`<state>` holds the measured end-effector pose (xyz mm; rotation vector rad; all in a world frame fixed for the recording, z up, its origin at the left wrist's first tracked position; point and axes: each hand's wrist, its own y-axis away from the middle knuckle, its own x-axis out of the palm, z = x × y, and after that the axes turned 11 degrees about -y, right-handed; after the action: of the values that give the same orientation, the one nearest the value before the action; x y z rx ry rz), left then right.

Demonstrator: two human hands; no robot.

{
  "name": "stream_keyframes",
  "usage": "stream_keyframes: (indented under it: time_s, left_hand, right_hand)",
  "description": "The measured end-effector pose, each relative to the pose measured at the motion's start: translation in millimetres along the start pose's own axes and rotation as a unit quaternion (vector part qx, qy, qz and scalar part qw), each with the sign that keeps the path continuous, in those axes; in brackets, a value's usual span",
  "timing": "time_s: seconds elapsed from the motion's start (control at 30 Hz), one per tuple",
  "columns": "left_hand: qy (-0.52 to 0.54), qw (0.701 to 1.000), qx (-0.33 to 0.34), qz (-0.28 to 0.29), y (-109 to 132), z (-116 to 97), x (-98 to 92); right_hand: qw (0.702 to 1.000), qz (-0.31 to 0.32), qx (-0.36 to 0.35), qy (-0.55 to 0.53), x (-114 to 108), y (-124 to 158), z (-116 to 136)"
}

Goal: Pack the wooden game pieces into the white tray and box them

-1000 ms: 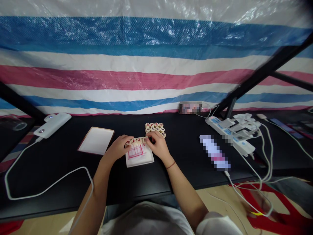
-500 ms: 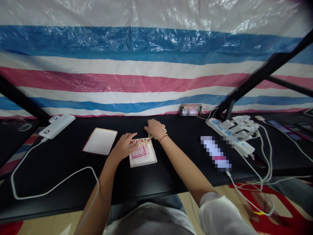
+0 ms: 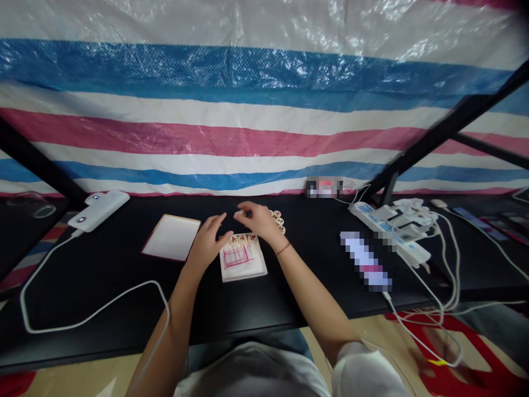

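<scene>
On the worktop (image 3: 103, 275), box (image 3: 243, 264): being kept flat, a row of pieces (image 3: 242, 239) being carried along its far edge.
Left hand (image 3: 205, 246): being held by the box's left corner, fingers spread, nothing gripped.
Right hand (image 3: 259, 219): being held above the row, one piece (image 3: 238, 213) being pinched in its fingers.
Pile (image 3: 279, 220): being partly hidden behind the right hand.
</scene>
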<state>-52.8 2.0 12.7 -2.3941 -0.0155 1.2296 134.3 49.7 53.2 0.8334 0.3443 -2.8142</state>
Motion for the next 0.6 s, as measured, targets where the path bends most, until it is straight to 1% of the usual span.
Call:
stream_keyframes:
  time_s: [0.03,0.1,0.2,0.33,0.4,0.5,0.57,0.6]
  left_hand:
    - [0.013,1.0,0.007,-0.002,-0.3,-2.2,-0.4]
    - [0.028,0.999,0.028,-0.005,-0.9,-7.9,-1.4]
    - [0.036,0.998,0.053,-0.001,-1.6,-13.8,-1.2]
    - [0.047,0.997,0.055,0.002,-0.7,-9.8,-0.5]
    - [0.046,0.998,0.047,-0.011,2.1,-5.9,-3.3]
    - [0.048,0.998,0.044,-0.02,10.4,-3.5,-12.2]
    - [0.038,0.998,0.052,0.006,17.1,-4.5,-18.3]
    - [0.03,0.997,0.064,0.032,20.1,-5.4,-20.6]
  right_hand:
    - [0.997,0.009,-0.011,-0.079,3.2,8.1,-0.6]
    - [0.979,0.018,-0.003,-0.204,10.4,22.6,-2.7]
    - [0.95,0.012,0.027,-0.312,18.8,36.0,-6.8]
    - [0.923,0.001,0.044,-0.382,19.4,40.0,-12.9]
    - [0.914,-0.039,0.05,-0.401,14.6,39.6,-16.9]
    - [0.897,-0.12,0.059,-0.421,3.5,39.2,-23.3]
    - [0.886,-0.161,0.072,-0.429,-2.8,39.4,-26.9]
    - [0.882,-0.175,0.078,-0.43,-4.6,39.5,-28.3]
